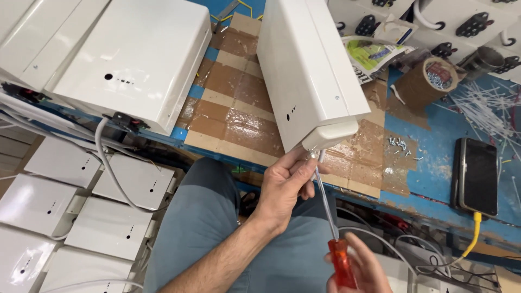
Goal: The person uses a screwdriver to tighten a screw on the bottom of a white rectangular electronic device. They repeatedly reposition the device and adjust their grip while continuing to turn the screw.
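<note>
glossy white metal box point(309, 70) tilted on edge, small dark holes.

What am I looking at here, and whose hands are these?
There is one picture, taken by a camera worn on a person's head and looking down at their own two bare hands and lap. The left hand steadies the lower corner of a white metal box that stands on edge on a blue workbench patched with brown tape. The right hand grips the orange handle of a screwdriver, whose tip points up at that corner. On the bench lie loose screws, a roll of brown tape, white cable ties and a black phone on a yellow cable. More white boxes are stacked at the left.
</note>
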